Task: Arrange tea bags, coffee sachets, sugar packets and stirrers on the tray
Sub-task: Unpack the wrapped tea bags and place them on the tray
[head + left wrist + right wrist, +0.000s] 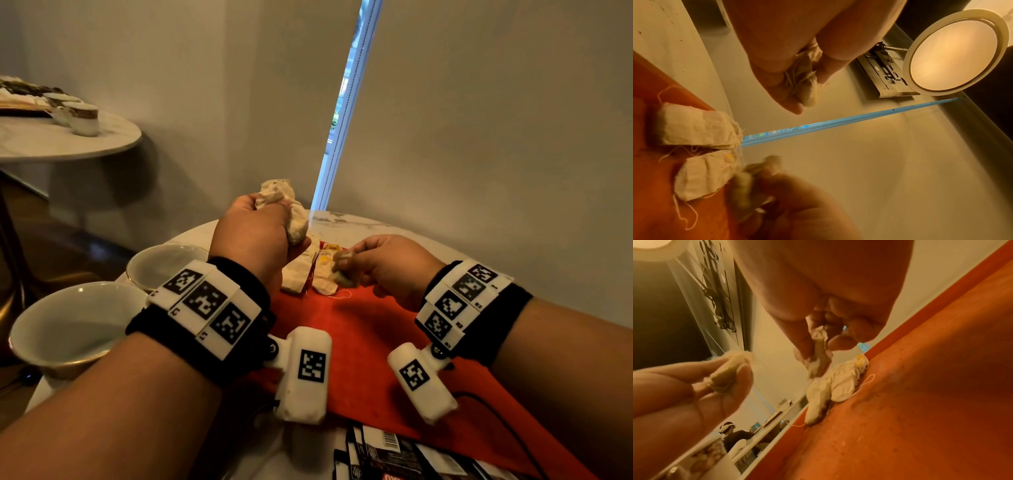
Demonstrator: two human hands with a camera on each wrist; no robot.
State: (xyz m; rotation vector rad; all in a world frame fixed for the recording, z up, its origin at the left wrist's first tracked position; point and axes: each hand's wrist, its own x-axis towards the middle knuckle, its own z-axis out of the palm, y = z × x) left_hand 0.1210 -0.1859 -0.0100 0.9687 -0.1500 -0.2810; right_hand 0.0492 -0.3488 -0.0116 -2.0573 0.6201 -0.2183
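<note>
My left hand [279, 226] is raised above the far end of the red tray [359, 342] and grips a crumpled bunch of white tea bags [286, 202], which the left wrist view shows squeezed between thumb and fingers [805, 81]. Lower down and to the right, my right hand [346, 267] pinches one tea bag [818, 353] just above the tray. Two tea bags [298, 274] [323, 274] lie side by side at the tray's far edge, with loose strings and a yellow tag.
Two white cups [68, 329] [164, 263] stand left of the tray on the marble table [342, 222]. Several black sachets [394, 455] lie at the near edge. A wall is close behind. A second table [68, 140] with cups stands far left.
</note>
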